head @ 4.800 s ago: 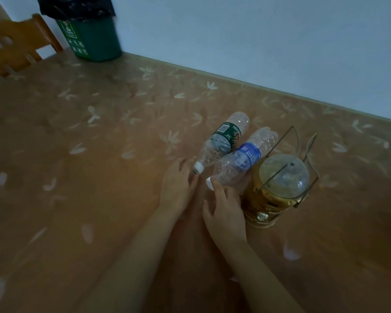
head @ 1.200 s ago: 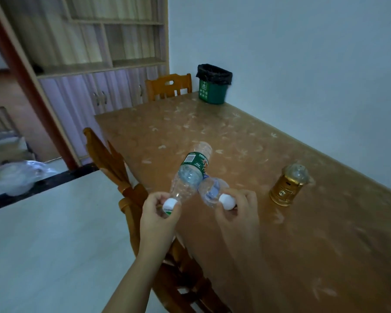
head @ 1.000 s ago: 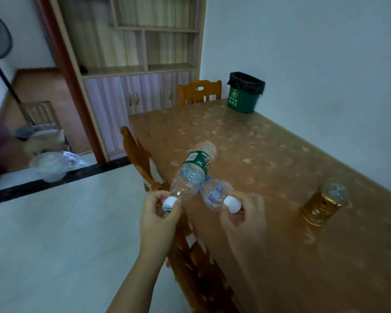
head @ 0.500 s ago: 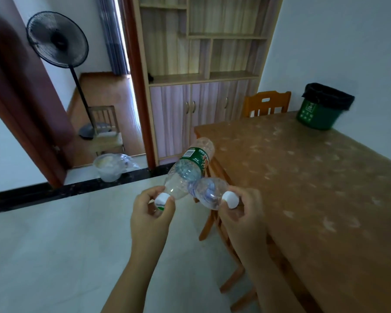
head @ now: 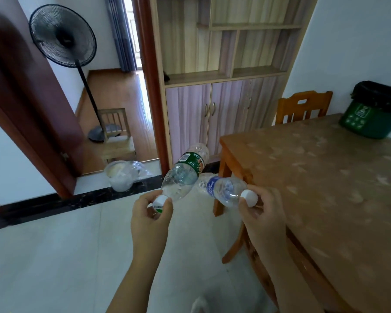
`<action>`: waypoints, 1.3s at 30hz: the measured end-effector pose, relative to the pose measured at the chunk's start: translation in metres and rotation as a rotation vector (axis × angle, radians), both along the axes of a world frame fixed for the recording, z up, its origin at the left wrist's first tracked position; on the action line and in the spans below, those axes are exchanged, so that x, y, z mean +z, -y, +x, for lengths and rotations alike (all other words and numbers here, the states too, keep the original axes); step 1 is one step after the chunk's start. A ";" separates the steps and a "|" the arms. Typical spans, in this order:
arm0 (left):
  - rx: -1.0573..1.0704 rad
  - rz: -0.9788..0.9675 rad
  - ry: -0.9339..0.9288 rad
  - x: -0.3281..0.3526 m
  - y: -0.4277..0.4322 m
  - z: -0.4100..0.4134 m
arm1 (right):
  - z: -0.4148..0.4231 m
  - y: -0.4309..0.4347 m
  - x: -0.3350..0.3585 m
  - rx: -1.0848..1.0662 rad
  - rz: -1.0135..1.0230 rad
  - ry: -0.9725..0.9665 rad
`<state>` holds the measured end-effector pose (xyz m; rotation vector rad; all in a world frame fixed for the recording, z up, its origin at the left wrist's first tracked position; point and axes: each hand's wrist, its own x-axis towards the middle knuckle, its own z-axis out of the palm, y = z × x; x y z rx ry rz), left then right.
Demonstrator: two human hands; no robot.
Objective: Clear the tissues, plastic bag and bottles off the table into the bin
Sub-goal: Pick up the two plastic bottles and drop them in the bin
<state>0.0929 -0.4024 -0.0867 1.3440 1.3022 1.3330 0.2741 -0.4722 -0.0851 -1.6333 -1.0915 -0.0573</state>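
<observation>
My left hand (head: 149,219) grips the white cap end of a clear bottle with a green label (head: 185,171), which points up and away. My right hand (head: 261,216) pinches the white cap of a clear bottle with a blue label (head: 221,188); its body crosses behind the green one. Both bottles hang in the air over the floor, left of the brown table (head: 325,188). A green bin with a black liner (head: 374,111) stands on the table's far right corner. On the floor by the doorway sits a clear plastic bag around a pale container (head: 122,177).
A wooden chair (head: 303,107) stands at the table's far end; another chair is tucked under its near side below my right hand. A cabinet with shelves (head: 221,105) lines the back wall. A standing fan (head: 63,37) and a small stool (head: 116,138) sit beyond the doorway.
The view has swung left: the table and bin have slid to the right and the lantern has left the frame. Both hands keep the same hold on the bottles, now over the floor.
</observation>
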 end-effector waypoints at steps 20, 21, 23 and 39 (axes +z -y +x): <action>-0.188 -0.045 0.003 -0.013 -0.338 0.159 | 0.142 -0.308 -0.002 -0.096 -0.055 -0.157; -0.204 -0.050 -0.004 -0.017 -0.359 0.164 | 0.147 -0.327 -0.005 -0.112 -0.064 -0.156; -0.233 -0.048 0.000 -0.022 -0.405 0.174 | 0.156 -0.368 -0.009 -0.134 -0.074 -0.149; -0.615 -0.013 -0.077 -0.011 -0.689 0.321 | 0.259 -0.614 -0.005 -0.391 -0.061 -0.117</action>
